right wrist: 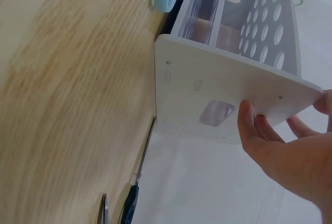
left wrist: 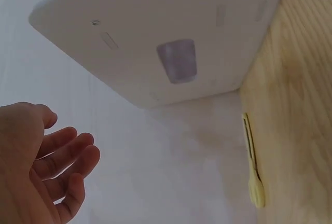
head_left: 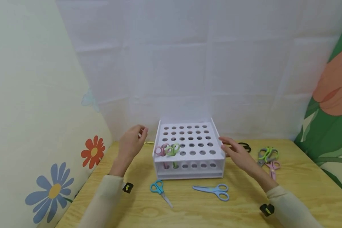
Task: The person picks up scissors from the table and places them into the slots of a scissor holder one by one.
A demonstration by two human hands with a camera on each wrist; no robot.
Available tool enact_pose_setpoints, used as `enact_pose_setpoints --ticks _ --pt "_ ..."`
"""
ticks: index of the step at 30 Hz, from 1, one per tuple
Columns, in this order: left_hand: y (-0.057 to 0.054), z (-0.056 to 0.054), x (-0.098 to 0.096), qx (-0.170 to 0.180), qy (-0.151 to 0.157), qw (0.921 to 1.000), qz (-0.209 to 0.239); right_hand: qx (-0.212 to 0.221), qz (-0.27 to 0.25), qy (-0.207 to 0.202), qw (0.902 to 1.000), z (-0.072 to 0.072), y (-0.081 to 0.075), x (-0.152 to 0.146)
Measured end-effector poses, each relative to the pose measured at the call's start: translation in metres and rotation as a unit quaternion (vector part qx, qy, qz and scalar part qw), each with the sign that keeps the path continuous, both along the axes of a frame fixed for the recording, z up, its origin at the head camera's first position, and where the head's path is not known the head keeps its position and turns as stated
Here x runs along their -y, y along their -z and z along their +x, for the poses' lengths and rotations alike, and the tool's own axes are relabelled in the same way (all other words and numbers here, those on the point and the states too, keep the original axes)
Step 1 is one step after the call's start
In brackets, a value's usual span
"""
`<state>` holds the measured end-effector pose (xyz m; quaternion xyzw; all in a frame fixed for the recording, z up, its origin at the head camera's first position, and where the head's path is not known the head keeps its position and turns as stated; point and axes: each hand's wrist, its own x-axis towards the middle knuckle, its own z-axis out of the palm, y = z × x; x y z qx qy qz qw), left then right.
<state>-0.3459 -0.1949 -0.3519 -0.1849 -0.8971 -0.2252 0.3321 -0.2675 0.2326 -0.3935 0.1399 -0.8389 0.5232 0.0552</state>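
A white rack point(head_left: 198, 157) with rows of round holes stands on the table. Pink scissors point(head_left: 160, 150) and light green scissors point(head_left: 174, 148) stand handles-up in holes at its front left. My left hand point(head_left: 132, 141) hovers to the left of the rack, its fingers loosely curled and holding nothing; in the left wrist view the hand point(left wrist: 49, 164) is apart from the rack's side panel point(left wrist: 140, 32). My right hand point(head_left: 239, 155) touches the rack's right side; in the right wrist view its fingers point(right wrist: 249, 125) rest against the outer face of the side panel point(right wrist: 202, 79).
Turquoise scissors point(head_left: 158, 187) and blue scissors point(head_left: 216, 190) lie before the rack. Yellow scissors point(left wrist: 253, 177) lie beyond its left side. To the right lie black-handled scissors point(head_left: 246, 147), green-grey scissors point(head_left: 266, 155) and pink scissors point(head_left: 273, 167). A white cloth point(head_left: 182, 69) hangs behind.
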Motion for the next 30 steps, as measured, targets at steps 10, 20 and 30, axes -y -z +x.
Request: enact_pose_setpoints --ticks 10,20,30 --pt "0.040 -0.055 0.027 0.120 -0.014 0.9893 -0.082 -0.009 -0.004 -0.003 0.9999 0.002 0.008 0.002" --pt "0.065 -0.079 0.041 0.266 -0.051 0.9493 -0.160 -0.018 0.003 0.003 0.9998 0.003 0.011 -0.001" --pt "0.071 -0.089 0.054 0.335 -0.061 0.9255 -0.165 -0.014 0.000 0.004 0.9999 -0.002 0.006 0.000"
